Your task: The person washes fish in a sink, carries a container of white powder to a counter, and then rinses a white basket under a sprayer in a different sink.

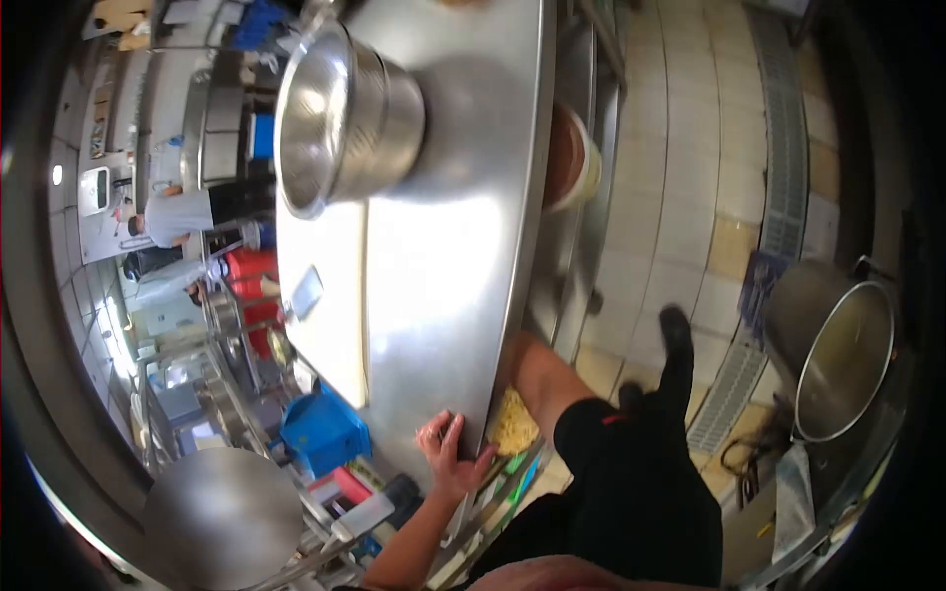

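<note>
My left hand (453, 455) rests at the near corner of the steel table (434, 345), its fingers spread over the edge with nothing between them. My right forearm (539, 379) comes out of a black sleeve and reaches down past the table's edge, which hides the hand. Close beside that forearm, below the tabletop, is a heap of yellow, crumbly-looking stuff (514, 426). A long white board (340, 246) lies along the far side of the table, with a flat grey-blue rectangular piece (306, 293) on it. Beyond stands a deep steel colander (384, 128).
A reddish-brown-filled tub (572, 158) stands on the shelf under the table. A blue bin (320, 433) is beyond the table's end. A large pot (845, 360) stands across the tiled aisle (680, 197). Two people (177, 217) are in the background.
</note>
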The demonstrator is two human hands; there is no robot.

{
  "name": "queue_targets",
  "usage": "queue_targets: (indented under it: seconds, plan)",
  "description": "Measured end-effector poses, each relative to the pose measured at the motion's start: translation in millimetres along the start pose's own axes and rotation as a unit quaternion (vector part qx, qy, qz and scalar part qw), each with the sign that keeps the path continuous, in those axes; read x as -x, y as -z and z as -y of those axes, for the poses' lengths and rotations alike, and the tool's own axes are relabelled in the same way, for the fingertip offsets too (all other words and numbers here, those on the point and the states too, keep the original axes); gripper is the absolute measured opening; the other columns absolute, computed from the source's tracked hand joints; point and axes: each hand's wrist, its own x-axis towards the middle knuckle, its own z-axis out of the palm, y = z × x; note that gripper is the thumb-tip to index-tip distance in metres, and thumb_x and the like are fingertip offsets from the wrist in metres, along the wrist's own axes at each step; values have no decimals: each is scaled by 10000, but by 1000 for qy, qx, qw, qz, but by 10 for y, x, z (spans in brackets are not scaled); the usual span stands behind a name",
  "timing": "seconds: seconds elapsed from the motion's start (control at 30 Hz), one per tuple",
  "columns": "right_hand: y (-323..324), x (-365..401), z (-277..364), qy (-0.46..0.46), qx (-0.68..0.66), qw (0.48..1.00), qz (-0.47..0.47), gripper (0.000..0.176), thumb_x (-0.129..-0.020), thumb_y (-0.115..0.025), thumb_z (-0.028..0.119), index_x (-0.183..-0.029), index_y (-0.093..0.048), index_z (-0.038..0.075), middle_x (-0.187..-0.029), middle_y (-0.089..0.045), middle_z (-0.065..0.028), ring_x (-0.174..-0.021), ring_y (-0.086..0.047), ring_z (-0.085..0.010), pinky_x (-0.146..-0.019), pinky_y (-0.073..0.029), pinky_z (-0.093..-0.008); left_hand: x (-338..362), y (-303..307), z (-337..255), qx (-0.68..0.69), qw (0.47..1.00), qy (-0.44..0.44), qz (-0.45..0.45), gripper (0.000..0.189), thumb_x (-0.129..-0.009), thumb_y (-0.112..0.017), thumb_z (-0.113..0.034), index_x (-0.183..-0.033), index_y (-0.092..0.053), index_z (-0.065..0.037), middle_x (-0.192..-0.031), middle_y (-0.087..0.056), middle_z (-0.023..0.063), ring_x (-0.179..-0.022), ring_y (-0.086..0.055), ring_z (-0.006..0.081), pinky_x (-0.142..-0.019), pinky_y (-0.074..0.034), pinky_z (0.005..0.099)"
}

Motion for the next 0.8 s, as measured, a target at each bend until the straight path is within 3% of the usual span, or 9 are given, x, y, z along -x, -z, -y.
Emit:
queue_targets:
  seconds: [0.37, 0.5, 0.53, 0.6, 0.67, 0.77, 0.8]
  plan:
    - [370, -130, -459, -4, 36, 999, 34, 346, -703, -661, 313, -813, -621, -12, -853, -606, -219, -804, -584, -381, -722, -475, -441, -72, 117, -92, 34, 999, 12, -17, 676, -580, -809, -323, -1165, -572, -80, -1134, -509, 163, -1029, -476, 325, -874, -342, 449]
    - [570, -74, -705, -4, -12, 999, -37, 372, -695, -671, 333, -815, -619, -15, -860, -605, -229, -812, -584, -391, -730, -476, -448, -65, 9, 13, 42, 998, -4, -43, 693, -576, -811, -304, -1178, -566, -65, -1132, -516, 164, -1032, -487, 331, -903, -350, 458]
    - [691, -47, -752, -10, -46, 997, -65, 378, -693, -673, 338, -815, -618, -15, -861, -605, -232, -814, -583, -393, -732, -476, -450, -40, 22, 31, 18, 1000, 5, -10, 683, -650, -760, -397, -1204, -546, -60, -1186, -495, 184, -1066, -467, 347, -924, -334, 468]
    - [1055, 140, -740, -29, -160, 980, -111, 348, -675, -686, 307, -757, -610, -22, -824, -599, -239, -794, -579, -405, -747, -476, -449, -80, 71, -33, 29, 999, 10, 10, 674, -665, -749, -369, -1206, -531, -31, -1196, -487, 200, -1086, -450, 345, -934, -323, 466]
    - [1530, 381, -528, -206, -205, 956, -27, 385, -655, -679, 266, -900, -588, -16, -965, -589, -248, -893, -566, -397, -799, -462, -432, -33, 53, -28, 37, 999, 10, 14, 669, -663, -756, -339, -1205, -523, -23, -1204, -473, 199, -1092, -440, 348, -938, -321, 465]
    - [1685, 613, -497, -270, -201, 930, -144, 536, -630, -646, 188, -1098, -486, -19, -1184, -504, -258, -1052, -520, -368, -862, -432, -406, -53, 21, 5, 39, 999, 3, 4, 671, -658, -760, -331, -1208, -516, -33, -1218, -456, 187, -1111, -420, 353, -934, -325, 456]
    - [1495, 558, -675, -258, -270, 918, -136, 555, -622, -634, 148, -1124, -457, -9, -1140, -509, -227, -1007, -529, -337, -842, -439, -384, -56, 25, 12, 38, 999, 3, 6, 669, -658, -760, -331, -1205, -517, -33, -1217, -456, 187, -1112, -420, 352, -934, -325, 456]
